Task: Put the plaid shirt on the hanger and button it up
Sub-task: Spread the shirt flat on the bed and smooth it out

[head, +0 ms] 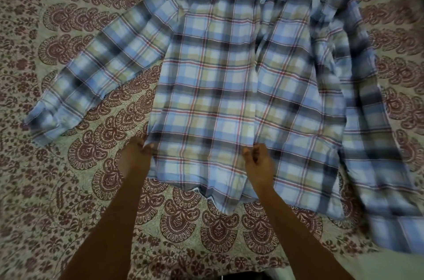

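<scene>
A blue, green and red plaid shirt (220, 78) lies spread flat on a patterned bedspread, collar far from me and hem toward me. Its left sleeve stretches out to the left; its right sleeve hangs down along the right side. My left hand (135, 156) pinches the shirt's left side edge near the hem. Over the front placket, a little above the hem, my right hand (259, 162) has its fingers curled onto the fabric. No hanger is in view.
The bedspread (68, 188) has maroon paisley motifs on a pale green ground and fills the view. Its front edge runs along the bottom right, with a pale surface (367, 266) beyond it.
</scene>
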`<move>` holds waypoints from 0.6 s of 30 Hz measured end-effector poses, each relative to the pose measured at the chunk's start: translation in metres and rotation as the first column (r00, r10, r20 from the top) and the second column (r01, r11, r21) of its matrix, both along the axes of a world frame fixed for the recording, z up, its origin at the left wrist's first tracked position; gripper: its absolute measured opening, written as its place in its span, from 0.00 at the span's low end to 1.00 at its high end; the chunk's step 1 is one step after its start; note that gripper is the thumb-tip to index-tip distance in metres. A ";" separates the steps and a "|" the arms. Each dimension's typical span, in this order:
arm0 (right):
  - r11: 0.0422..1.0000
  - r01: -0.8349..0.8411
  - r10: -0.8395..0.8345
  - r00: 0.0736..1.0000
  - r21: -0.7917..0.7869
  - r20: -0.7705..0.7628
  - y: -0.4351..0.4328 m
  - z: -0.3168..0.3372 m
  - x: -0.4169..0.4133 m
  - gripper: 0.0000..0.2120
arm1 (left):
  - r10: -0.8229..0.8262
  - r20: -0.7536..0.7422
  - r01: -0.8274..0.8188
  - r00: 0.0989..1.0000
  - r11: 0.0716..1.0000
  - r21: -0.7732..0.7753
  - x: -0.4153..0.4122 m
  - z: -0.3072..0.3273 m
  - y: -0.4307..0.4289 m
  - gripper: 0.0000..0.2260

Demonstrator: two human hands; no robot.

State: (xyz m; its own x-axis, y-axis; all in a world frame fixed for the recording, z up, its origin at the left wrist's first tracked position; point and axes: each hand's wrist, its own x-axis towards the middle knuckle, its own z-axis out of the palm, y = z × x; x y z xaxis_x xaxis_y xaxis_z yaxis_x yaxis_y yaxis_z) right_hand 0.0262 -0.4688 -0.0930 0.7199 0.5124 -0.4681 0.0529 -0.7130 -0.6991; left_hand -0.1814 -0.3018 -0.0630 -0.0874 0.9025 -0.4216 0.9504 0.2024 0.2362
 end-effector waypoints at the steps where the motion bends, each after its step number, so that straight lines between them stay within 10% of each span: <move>1: 0.998 -0.052 0.052 0.999 -0.030 0.003 -0.005 -0.002 0.001 0.08 | 0.007 -0.015 -0.007 1.000 1.000 0.014 0.001 0.002 -0.001 0.10; 8: 0.951 -0.307 0.303 0.948 -0.038 -0.094 0.002 0.013 0.002 0.11 | -0.195 0.104 0.164 0.975 0.954 0.251 0.047 0.013 -0.011 0.07; 13: 0.831 -0.548 0.554 0.804 0.095 -0.217 0.004 0.025 -0.002 0.09 | -0.335 0.546 0.352 0.768 0.933 0.078 0.106 0.019 -0.033 0.09; 18: 0.951 -0.287 0.305 0.934 0.116 -0.185 0.002 0.022 0.025 0.08 | -0.541 0.444 0.658 0.715 0.735 -0.164 0.143 -0.001 -0.019 0.18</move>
